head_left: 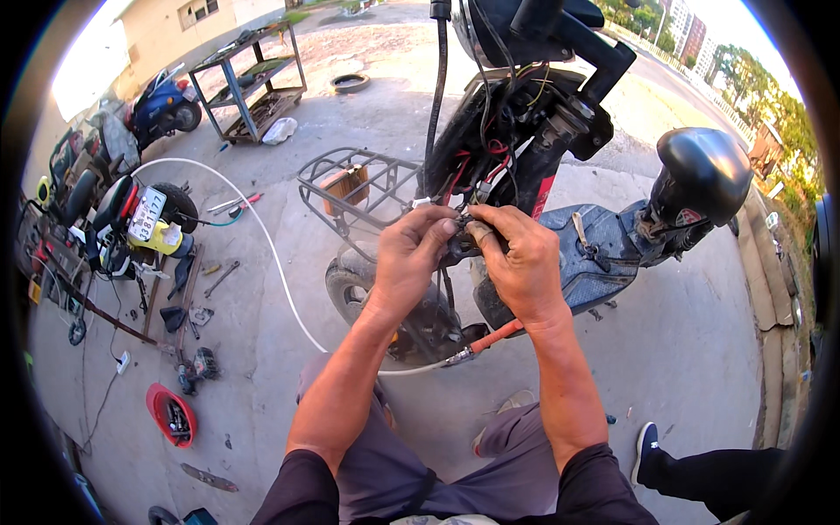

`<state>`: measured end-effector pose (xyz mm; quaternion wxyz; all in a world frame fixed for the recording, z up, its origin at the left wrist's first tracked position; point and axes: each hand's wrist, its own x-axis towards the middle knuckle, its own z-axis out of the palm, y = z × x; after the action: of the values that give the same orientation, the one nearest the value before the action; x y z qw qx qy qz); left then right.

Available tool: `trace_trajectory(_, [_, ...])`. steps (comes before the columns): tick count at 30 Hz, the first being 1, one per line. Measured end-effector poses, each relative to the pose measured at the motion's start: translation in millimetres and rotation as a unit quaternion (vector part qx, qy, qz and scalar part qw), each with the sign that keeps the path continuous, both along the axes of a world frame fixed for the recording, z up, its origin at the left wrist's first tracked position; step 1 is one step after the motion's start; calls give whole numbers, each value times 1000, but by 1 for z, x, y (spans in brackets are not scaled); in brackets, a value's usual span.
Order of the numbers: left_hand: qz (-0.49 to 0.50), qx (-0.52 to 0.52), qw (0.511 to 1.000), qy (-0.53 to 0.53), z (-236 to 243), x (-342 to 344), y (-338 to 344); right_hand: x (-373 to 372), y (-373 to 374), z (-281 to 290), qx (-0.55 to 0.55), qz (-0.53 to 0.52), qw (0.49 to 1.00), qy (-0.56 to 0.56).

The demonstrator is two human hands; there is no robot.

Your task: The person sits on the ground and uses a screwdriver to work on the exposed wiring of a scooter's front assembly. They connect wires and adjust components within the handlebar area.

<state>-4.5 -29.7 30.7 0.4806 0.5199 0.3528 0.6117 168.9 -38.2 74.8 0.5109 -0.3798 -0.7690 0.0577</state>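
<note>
In front of me stands a dark electric scooter [560, 262] with its front opened, and red and black wires [494, 162] hang out of it. My left hand [411, 254] and my right hand [521, 262] meet just below those wires. Both have thumb and forefinger pinched together, nearly tip to tip. Whatever small piece lies between the fingertips is too hidden to name. A small white connector [423, 202] shows just above my left fingers. Under my right forearm lies an orange-handled air tool [494, 337], joined to a pale hose [271, 236].
Left of the scooter's front wheel [348, 289], a red bowl [172, 415] holds metal parts. Tools and a wrench [221, 278] lie on the concrete nearby. Parked scooters [131, 219] and a metal rack [249, 83] stand farther left. Another person's leg [700, 472] enters at lower right.
</note>
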Motion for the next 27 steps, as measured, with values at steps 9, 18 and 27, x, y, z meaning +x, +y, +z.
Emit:
trace_trajectory(9, [52,54,993,94,-2,0,0,0,-1,-2,30,-12,998,-51])
trace_trajectory(18, [77,69,984,143,5,0,-3,0,0,-4,27,-14,998,-52])
trace_trajectory(27, [55,79,986,133,7,-2,-1,0,5,-5,19,10,999,-50])
